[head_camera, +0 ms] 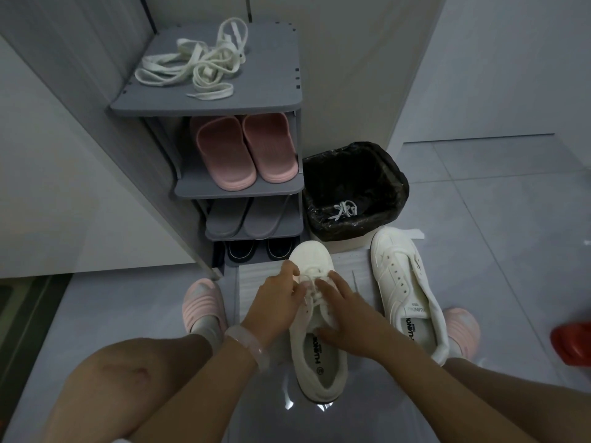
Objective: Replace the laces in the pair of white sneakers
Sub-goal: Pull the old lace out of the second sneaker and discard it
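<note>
Soft lace (311, 284) pinched by left hand (275, 302) over light sneaker (315, 340).
Right hand (343, 318) spread flat alongside; best gripped near stiff tip.

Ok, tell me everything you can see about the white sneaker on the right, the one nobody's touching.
The right sneaker is a white low-top that looks like smooth leather or a synthetic. It lies on the grey floor with its toe toward the black-lined bin. Its eyelets stand empty, with no lace threaded, and the tongue is exposed. Dark print shows on the insole. Neither hand touches it; it leans slightly outward.
</note>
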